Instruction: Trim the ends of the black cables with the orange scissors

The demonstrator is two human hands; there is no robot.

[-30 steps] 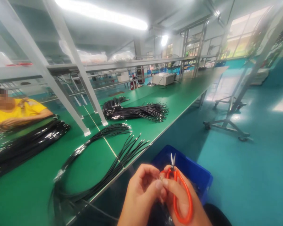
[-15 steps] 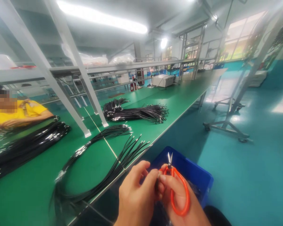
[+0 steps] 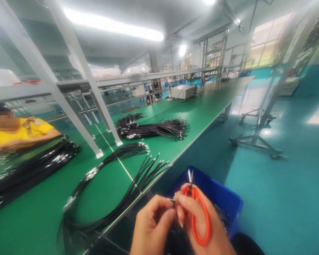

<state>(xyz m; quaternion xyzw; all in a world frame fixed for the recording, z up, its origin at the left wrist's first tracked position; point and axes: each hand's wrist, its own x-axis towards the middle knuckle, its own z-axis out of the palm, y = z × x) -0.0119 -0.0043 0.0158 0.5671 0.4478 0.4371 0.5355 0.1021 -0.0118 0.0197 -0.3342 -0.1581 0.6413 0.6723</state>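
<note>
My right hand (image 3: pixel 210 221) is closed around red-handled scissors (image 3: pixel 207 226), whose short blades point up and stand slightly apart. Its thumb and fingertips also pinch at a small piece beside my left hand (image 3: pixel 154 223). The left thumb and index finger close on the end of a thin black cable (image 3: pixel 172 200); most of it is hidden by the fingers. Left of my hands, a curved bundle of black cables (image 3: pixel 117 209) with pale tips lies on the green table (image 3: pixel 101 198), its free ends fanned near the edge.
Below my hands stands a blue bin (image 3: pixel 232 202) with dark bits inside. Farther up the table lie another cable pile (image 3: pixel 154 128) and a white box (image 3: pixel 183 91). A person in a yellow shirt (image 3: pixel 37 129) sits across, behind long black cables (image 3: pixel 37 170). A wheeled metal stand (image 3: pixel 257 145) is at right.
My left hand has drawn slightly down and left, its fingertips parting from the right ones, so the cable end shows between them. The scissors stay in my right hand.
</note>
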